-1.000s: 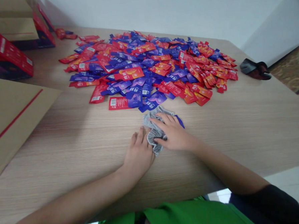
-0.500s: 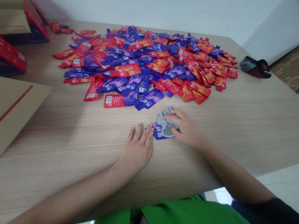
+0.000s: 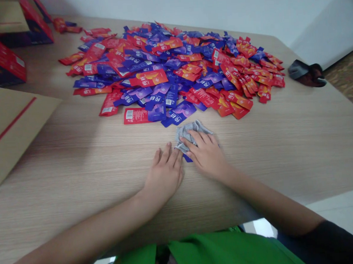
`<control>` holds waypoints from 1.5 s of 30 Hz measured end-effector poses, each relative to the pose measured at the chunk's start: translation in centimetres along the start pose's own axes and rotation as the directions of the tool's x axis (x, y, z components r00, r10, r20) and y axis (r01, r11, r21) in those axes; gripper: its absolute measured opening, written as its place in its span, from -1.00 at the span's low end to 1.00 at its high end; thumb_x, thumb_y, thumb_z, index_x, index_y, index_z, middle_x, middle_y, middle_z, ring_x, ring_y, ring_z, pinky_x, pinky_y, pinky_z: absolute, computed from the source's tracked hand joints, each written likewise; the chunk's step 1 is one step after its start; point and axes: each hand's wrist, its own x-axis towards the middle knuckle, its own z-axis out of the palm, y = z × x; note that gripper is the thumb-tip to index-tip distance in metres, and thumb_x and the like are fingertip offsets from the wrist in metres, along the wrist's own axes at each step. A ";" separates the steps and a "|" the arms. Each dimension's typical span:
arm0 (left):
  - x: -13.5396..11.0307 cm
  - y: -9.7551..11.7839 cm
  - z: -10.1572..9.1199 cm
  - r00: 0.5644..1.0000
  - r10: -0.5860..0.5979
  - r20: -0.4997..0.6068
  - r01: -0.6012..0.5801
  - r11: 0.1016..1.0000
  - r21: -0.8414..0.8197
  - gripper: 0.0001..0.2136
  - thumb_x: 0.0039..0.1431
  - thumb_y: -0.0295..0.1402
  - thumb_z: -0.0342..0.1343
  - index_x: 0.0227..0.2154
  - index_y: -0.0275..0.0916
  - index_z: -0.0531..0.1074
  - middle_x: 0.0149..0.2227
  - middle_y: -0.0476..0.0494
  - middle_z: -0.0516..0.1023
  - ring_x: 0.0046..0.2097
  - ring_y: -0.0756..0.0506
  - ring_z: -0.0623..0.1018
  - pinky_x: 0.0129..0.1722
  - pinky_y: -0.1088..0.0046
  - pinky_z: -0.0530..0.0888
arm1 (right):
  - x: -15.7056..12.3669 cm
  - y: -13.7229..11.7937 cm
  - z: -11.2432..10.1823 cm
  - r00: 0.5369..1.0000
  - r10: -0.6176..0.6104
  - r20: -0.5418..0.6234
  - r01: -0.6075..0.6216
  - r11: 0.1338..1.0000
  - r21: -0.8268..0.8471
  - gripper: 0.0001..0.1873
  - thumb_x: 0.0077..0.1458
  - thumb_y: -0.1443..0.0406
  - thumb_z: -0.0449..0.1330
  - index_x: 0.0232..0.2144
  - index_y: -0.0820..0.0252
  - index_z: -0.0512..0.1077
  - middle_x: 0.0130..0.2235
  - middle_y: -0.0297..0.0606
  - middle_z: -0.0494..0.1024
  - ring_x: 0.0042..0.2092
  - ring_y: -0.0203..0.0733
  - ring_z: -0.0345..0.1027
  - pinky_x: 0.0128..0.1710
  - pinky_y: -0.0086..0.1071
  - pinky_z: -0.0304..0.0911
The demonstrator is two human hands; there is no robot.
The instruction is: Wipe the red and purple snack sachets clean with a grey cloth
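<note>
Cloth [image 3: 191, 131] slid over purple sachet [image 3: 187, 159], label hidden

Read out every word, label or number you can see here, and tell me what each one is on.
"纯耕", likely but blurred: white characters on the large red-orange foil sachet atop the pile, repeated on the purple foil sachets.
White barcode label on the red back-up sachet: too small to read.
White label on the red cardboard box: unreadable.
Grey crumpled cloth under the right hand: no print visible.
</note>
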 end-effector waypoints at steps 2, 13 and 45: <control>0.1 0.0 -0.2 1.000 0.000 0.027 0.000 1.000 0.013 -0.55 0.31 -0.37 -0.10 0.21 -0.38 0.33 0.27 -0.24 0.32 0.29 -0.38 0.28 0.17 -0.05 0.34 | -0.9 0.5 -0.1 0.997 0.072 -0.028 -0.073 0.996 -0.043 -0.53 0.33 0.20 -0.07 0.23 0.05 0.31 0.26 -0.06 0.25 0.16 0.09 0.12 0.08 -0.03 0.04; 0.0 0.2 -0.3 0.998 -0.011 0.054 0.011 1.000 0.008 -0.50 0.33 -0.31 -0.10 0.29 -0.32 0.21 0.36 -0.18 0.13 0.32 -0.38 0.23 0.21 -0.02 0.30 | -3.7 3.1 -0.5 0.905 0.393 -0.164 -0.412 0.906 -0.099 -0.53 0.29 0.30 -0.07 0.17 0.24 0.36 0.12 0.08 0.31 0.02 0.13 0.24 -0.04 -0.03 0.18; 0.1 0.4 0.0 1.000 -0.003 0.010 0.003 1.000 0.009 -0.63 0.33 -0.34 -0.06 0.06 -0.39 0.49 0.14 -0.35 0.48 0.27 -0.42 0.32 0.19 -0.03 0.31 | 1.3 -1.0 0.4 0.989 0.139 -0.048 -0.140 0.990 -0.015 -0.39 0.28 0.07 -0.04 0.22 0.34 0.25 0.23 0.10 0.25 0.10 0.21 0.14 0.02 0.06 0.11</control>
